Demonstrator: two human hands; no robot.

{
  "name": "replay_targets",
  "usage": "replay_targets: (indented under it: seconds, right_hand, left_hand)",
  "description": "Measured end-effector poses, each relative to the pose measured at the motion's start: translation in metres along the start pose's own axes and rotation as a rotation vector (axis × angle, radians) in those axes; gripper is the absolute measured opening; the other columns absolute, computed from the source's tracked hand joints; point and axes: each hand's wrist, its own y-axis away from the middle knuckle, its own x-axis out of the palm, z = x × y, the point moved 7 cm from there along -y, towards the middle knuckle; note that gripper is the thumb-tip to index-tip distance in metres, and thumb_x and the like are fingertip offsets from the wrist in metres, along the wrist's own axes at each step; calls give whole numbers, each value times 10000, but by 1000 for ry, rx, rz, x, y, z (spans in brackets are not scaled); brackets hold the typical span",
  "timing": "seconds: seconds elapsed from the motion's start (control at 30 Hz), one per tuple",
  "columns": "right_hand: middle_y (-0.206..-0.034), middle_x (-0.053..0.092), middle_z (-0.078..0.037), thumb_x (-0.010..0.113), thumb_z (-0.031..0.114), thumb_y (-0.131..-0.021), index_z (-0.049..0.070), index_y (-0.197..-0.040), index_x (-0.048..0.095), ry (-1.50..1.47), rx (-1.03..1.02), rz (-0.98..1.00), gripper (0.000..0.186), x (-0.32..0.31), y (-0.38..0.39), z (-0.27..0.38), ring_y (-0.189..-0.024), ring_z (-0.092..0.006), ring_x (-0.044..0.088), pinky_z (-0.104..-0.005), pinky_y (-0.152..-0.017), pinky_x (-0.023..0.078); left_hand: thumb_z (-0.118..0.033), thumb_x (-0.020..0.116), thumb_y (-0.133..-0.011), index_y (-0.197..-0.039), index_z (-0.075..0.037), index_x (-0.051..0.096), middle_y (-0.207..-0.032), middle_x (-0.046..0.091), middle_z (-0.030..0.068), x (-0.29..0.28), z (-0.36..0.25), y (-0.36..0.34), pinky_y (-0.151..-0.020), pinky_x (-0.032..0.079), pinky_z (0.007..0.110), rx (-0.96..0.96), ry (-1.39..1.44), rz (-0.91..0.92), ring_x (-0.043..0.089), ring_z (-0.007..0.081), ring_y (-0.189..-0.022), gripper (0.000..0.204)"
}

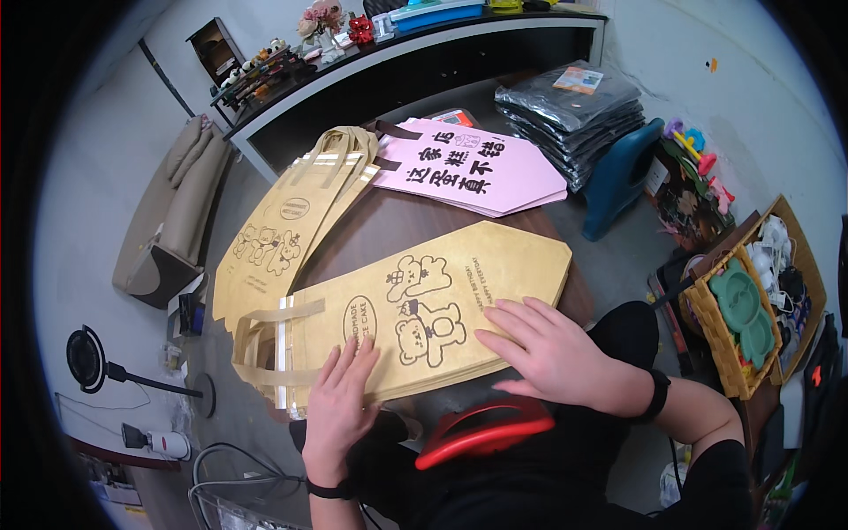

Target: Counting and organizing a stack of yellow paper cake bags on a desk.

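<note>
Dark lettering [360, 314] — tan bags [517, 265]; black characters [473, 183] — pink bags [521, 177].

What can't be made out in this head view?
All in the head view:
Front tan bags, count: stacked edges too close together.
Their surface under the left hand and right hand: covered.
Pink bags' dark handles, far ends: behind the rear tan bags.
Woven basket, contents beneath the green item: hidden by it.

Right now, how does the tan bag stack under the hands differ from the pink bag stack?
The tan stack shows bear drawings; the pink stack shows large characters. The tan stack has beige handles, the pink stack dark ones. The left hand and right hand rest on the tan stack, neither on the pink stack. Both lie printed side up.
</note>
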Motion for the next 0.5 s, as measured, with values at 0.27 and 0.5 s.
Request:
replay_targets:
  seconds: [0.27, 0.5]
  right_hand:
    - [-1493, 844, -114, 1020, 466, -926, 62, -1425, 850, 41, -68, -91, 664, -11, -30, -13, -1420, -347, 789, -445, -1225, 624]
    - [-1442, 851, -99, 1001, 422, -921, 77, -1383, 858, 47, -163, -153, 594, -36, 4, -64, -1360, -329, 799, -434, -1169, 633]
  left_hand:
    - [-99, 927, -957, -1358, -160, 908, -1375, 931, 55, -69, -21, -27, -1027, 729, 466, 98, -304, -306, 909, 303, -1258, 406]
    - [-343, 1105, -721, -1202, -128, 912, -1065, 892, 67, -150, 17, -12, -907, 667, 461, -108, -396, -467, 863, 334, -1014, 560]
